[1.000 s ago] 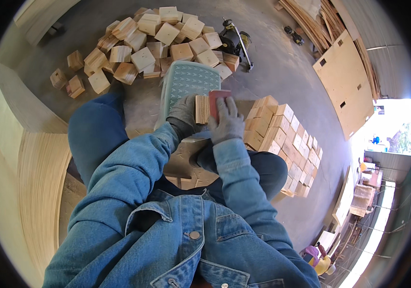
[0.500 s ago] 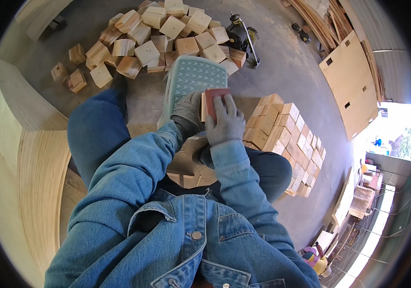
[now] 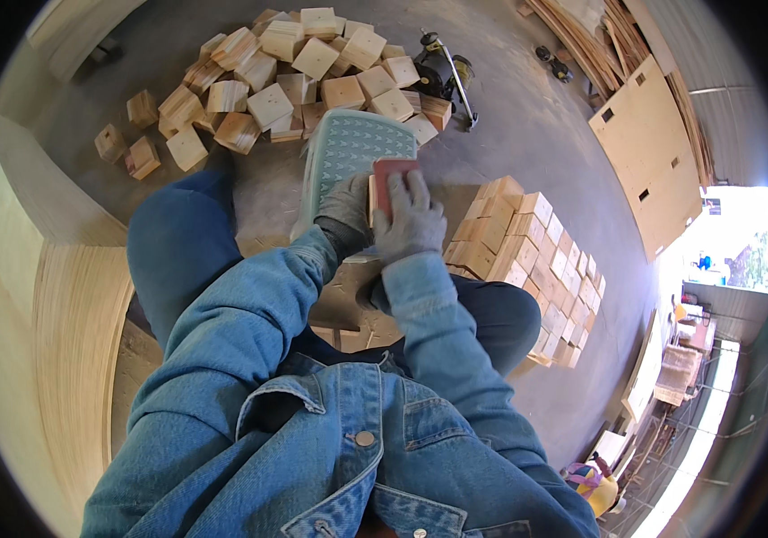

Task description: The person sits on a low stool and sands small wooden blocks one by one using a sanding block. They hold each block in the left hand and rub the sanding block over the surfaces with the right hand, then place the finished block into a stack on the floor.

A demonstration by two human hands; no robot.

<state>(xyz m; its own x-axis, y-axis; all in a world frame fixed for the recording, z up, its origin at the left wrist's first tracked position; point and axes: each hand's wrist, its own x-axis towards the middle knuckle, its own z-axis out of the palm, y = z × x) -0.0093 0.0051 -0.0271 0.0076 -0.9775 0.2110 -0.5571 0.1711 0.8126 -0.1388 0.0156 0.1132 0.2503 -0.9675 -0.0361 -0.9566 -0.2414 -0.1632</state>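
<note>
Both my hands wear grey knitted gloves and meet over the near end of a pale green plastic stool [image 3: 361, 134] with a patterned top. My left hand [image 3: 345, 208] is closed on a small wooden block [image 3: 372, 199], mostly hidden between the hands and showing only a narrow pale edge. On the right side of that block, my right hand [image 3: 411, 222] presses a flat reddish-brown sanding pad [image 3: 394, 168], fingers laid over its face. The block's far side and the pad's underside are out of sight.
A loose heap of wooden blocks [image 3: 316, 58] lies beyond the stool. Neatly stacked blocks [image 3: 527, 242] stand by my right knee. A black and yellow tool [image 3: 446, 76] sits right of the heap. Curved plywood [image 3: 79, 341] rises at left; a slotted board [image 3: 648, 152] leans at right.
My right hand and the sanding pad have shifted slightly left along with the block. My left hand keeps its hold. The whole view has tilted a little.
</note>
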